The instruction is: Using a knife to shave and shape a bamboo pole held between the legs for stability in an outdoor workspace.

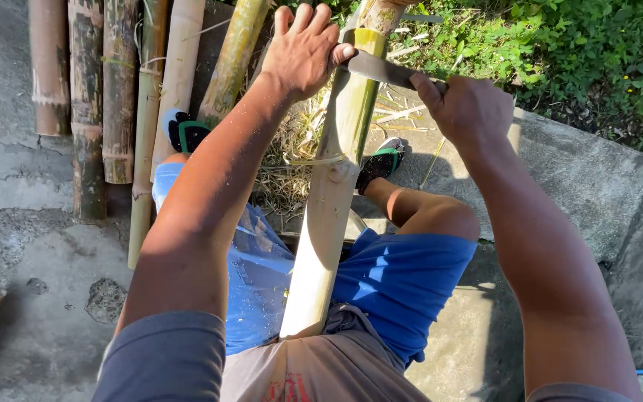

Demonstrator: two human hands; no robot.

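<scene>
- Bamboo pole (pixel 330 201): lying between the person's knees, running toward twelve o'clock.
- Blade (pixel 381 69): lying across the pole near its far end.
- Left hand (pixel 303 50): fingers spreading over the pole, thumb pressing the blade's back.
- Right hand (pixel 470 112): closing round the blade's handle at two o'clock.
- Bamboo stack (pixel 106 89): lying at ten o'clock.

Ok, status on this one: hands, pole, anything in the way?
Left hand pressing the flat grey metal blade. Right hand gripping its handle end. Blade across the pale yellow-green bamboo pole between the knees. Nothing obstructing.
</scene>
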